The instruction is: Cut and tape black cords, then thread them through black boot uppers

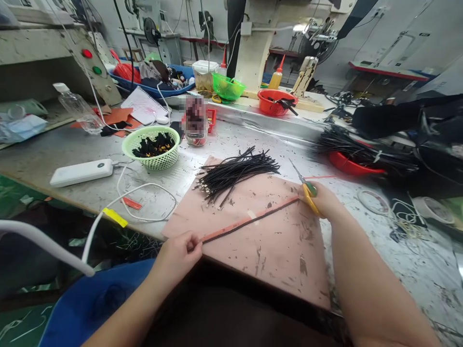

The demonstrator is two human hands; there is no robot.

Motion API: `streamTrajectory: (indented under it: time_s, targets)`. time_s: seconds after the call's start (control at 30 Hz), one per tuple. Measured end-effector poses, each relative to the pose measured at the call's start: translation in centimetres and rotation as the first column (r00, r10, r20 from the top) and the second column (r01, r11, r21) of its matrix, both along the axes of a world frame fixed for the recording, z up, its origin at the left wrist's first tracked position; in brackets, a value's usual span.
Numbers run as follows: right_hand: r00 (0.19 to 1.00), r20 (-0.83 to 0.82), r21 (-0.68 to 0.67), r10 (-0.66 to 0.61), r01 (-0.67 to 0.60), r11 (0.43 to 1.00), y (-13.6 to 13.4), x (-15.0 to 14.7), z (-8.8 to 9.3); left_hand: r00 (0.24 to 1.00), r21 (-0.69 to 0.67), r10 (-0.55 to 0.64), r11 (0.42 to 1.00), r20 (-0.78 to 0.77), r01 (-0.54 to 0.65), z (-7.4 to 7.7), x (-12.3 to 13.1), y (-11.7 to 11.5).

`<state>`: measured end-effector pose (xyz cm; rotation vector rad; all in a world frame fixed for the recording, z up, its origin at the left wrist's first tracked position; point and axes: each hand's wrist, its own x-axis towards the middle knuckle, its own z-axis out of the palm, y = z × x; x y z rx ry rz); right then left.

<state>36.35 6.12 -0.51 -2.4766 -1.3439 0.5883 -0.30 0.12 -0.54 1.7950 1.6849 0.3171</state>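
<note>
A dark cord (249, 221) stretches along an orange strip (226, 230) that lies slantwise on a pinkish sheet (275, 250). At the near-left end of the cord, my left hand (181, 250) is closed in a pinch on it. My right hand (324, 198) is closed around scissors (309, 198) with yellow and green handles, blades pointing up and away. It also rests at the far end of the cord; whether its fingers pinch that end is hidden. Beyond the cord lies a bundle of black cords (238, 171) with pale tips at the left.
A light green basket (164, 161) of black pieces stands left, near a white power bank (82, 172) and a white cable (152, 185). At right is a red tray (356, 165) under black cords, plus tape rolls (434, 210). A red bowl (272, 110) sits behind.
</note>
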Motion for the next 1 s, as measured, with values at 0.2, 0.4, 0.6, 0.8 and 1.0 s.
streamTrajectory:
  time_s: [0.2, 0.4, 0.6, 0.8, 1.0]
  targets:
    - [0.961, 0.078, 0.240, -0.267, 0.241, 0.940, -6.2, 2.4, 0.4, 0.957, -0.107, 0.102, 0.991, 0.271, -0.075, 0.3, -0.6, 0.4]
    - [0.816, 0.062, 0.236, -0.575, 0.548, 0.803, -16.8, 6.5, -1.4, 0.749, -0.363, 0.352, 0.918, 0.561, -0.160, 0.5, 0.8, 2.0]
    - [0.836, 0.099, 0.336, -0.539, 0.482, 0.809, -18.5, 4.7, -2.2, 0.549, -0.432, 0.435, 0.890, 0.714, -0.143, 2.2, 8.0, 2.1]
    - [0.949, -0.064, 0.507, -0.308, 0.297, 0.809, -12.6, 0.4, -2.6, 0.356, -0.433, 0.452, 0.891, 0.818, -0.135, 2.8, 13.9, 1.5]
    - [0.906, -0.392, 0.656, -0.160, 0.397, 0.642, -11.5, -4.4, -2.6, 0.388, -0.394, 0.378, 0.918, 0.841, -0.040, 2.5, 15.2, -0.5]
